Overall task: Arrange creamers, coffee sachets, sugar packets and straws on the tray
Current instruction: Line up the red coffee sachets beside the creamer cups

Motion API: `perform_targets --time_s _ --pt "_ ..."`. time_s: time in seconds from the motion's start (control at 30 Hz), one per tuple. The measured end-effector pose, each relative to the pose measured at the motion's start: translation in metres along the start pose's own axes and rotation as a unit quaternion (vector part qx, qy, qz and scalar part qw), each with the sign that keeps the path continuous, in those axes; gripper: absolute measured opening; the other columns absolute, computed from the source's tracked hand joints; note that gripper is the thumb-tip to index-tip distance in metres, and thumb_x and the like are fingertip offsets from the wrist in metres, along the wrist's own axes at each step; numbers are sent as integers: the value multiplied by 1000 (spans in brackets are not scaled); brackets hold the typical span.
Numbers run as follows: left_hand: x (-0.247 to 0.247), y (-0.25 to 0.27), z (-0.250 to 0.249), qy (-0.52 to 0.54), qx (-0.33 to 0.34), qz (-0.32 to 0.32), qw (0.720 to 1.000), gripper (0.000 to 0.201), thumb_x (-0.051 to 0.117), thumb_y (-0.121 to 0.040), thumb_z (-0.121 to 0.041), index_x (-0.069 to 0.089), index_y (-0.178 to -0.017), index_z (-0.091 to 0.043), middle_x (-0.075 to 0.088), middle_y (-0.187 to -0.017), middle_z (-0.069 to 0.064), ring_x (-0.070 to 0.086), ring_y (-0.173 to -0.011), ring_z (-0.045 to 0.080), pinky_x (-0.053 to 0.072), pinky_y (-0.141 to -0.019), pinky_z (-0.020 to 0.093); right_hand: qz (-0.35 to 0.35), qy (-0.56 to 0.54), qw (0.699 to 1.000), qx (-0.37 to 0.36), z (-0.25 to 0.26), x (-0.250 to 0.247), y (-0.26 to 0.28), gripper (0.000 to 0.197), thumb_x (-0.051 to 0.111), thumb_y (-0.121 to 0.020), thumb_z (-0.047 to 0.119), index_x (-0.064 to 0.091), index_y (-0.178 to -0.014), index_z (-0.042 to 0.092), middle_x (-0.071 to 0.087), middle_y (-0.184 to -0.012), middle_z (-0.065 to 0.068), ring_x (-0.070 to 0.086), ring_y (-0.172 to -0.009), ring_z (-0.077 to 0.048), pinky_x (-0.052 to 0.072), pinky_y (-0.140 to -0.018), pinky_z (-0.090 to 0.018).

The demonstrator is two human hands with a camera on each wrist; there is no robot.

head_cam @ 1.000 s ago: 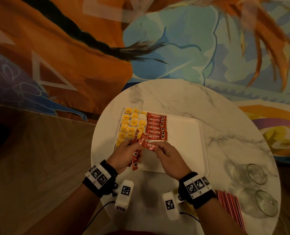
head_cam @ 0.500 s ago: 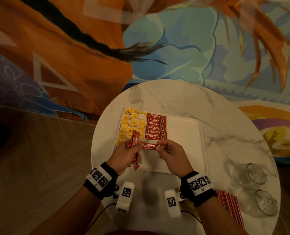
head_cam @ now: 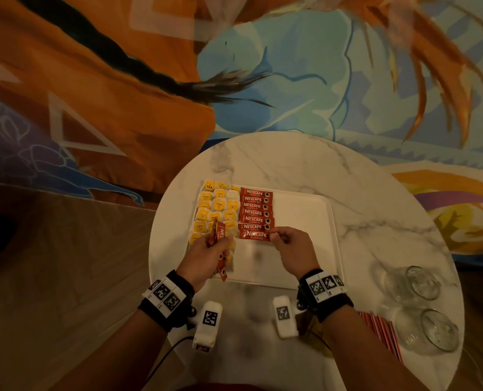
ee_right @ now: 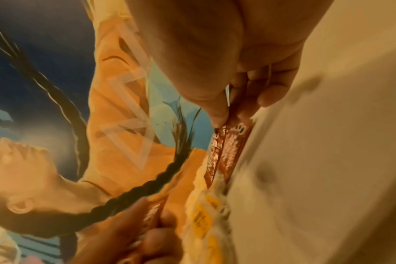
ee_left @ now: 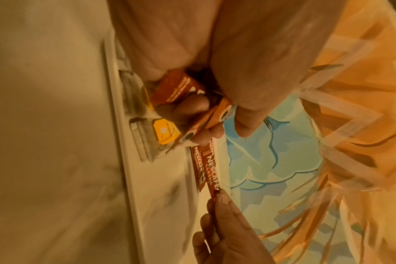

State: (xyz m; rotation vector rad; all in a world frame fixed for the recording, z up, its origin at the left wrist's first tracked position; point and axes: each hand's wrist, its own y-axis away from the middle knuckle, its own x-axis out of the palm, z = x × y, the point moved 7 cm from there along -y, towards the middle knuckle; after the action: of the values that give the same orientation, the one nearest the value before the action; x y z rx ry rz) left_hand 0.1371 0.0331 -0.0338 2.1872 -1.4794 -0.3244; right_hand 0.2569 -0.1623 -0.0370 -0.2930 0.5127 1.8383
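A white tray [head_cam: 305, 221] lies on the round marble table. Yellow tea-bag packets [head_cam: 215, 206] fill its left side, and a column of red coffee sachets [head_cam: 256, 210] runs beside them. My right hand [head_cam: 288, 244] pinches the right end of one red sachet [head_cam: 254, 235] at the near end of that column; the pinch shows in the right wrist view [ee_right: 224, 121]. My left hand [head_cam: 209, 249] grips a bunch of red sachets [head_cam: 216, 235], seen close in the left wrist view [ee_left: 181, 87]. Red-striped straws [head_cam: 381, 331] lie at the table's near right.
Two clear glasses [head_cam: 421, 283] [head_cam: 432, 331] lie on the table's right side, beside the straws. The tray's right half [head_cam: 299, 249] is bare white. A painted wall rises behind the table, and a wooden floor [head_cam: 65, 263] lies to the left.
My right hand drew one sachet off the left hand's bunch and carried it up and right to the near end of the column. The left hand lifted slightly with its bunch.
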Motion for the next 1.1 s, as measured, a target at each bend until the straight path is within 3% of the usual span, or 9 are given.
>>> perform_targets --time_s 0.1,0.2,0.5,0.6,0.67,0.77,0.97,1.03,1.1 --pt "0 -1 2 23 -23 4 999 18 61 -96 -25 69 -100 -9 68 -77 4 61 -68 22 42 -70 42 7 40 999 21 -10 3 -12 11 69 -93 17 75 -96 25 76 -98 2 69 -93 -13 55 -92 -34" --pt "0 -2 3 39 -33 6 999 23 56 -95 -16 67 -111 -3 71 -80 7 64 -66 23 41 -69 44 5 79 997 22 -11 8 -17 15 71 -92 21 77 -106 17 75 -103 -2 69 -95 -16 53 -88 -29" --pt "5 0 3 36 -26 33 998 18 60 -95 -12 69 -110 -8 71 -91 12 65 -72 27 41 -62 37 -18 158 985 61 -9 12 -23 20 72 -90 35 59 -101 23 67 -98 4 63 -92 -16 47 -78 -28" --pt "4 -1 4 35 -20 38 998 17 63 -93 -11 67 -109 -5 69 -90 15 66 -74 31 46 -75 48 -23 180 981 65 -8 14 -23 24 70 -91 37 61 -106 21 64 -94 7 62 -90 -15 47 -77 -29" --pt "4 0 5 28 -19 40 999 16 63 -94 -11 67 -109 -6 68 -90 16 67 -75 31 47 -78 48 -21 185 980 64 -7 15 -23 25 69 -91 39 62 -107 21 61 -95 8 61 -90 -14 48 -78 -29" --pt "2 -1 7 8 -19 39 999 17 65 -93 -17 68 -108 -10 70 -91 16 69 -77 32 44 -72 44 -23 169 983 66 -8 13 -24 27 70 -90 40 61 -108 22 64 -97 7 64 -93 -16 51 -81 -31" --pt "2 0 6 -25 -4 39 999 16 68 -92 -20 69 -107 -13 74 -92 16 70 -84 40 42 -75 46 -17 119 992 45 1 8 -17 19 68 -92 40 63 -96 23 67 -96 7 65 -89 -11 53 -79 -28" --pt "3 1 4 -40 5 41 998 15 70 -92 -21 70 -106 -16 76 -96 15 70 -92 44 49 -74 45 15 70 997 11 13 12 -8 16 66 -94 37 67 -96 22 70 -94 9 64 -86 -5 49 -74 -21" --pt "5 2 1 -42 10 42 998 15 73 -90 -22 71 -106 -20 77 -95 8 73 -93 35 56 -78 44 78 23 997 -17 24 21 3 15 64 -96 34 72 -93 22 70 -86 10 64 -76 -2 48 -71 -20"
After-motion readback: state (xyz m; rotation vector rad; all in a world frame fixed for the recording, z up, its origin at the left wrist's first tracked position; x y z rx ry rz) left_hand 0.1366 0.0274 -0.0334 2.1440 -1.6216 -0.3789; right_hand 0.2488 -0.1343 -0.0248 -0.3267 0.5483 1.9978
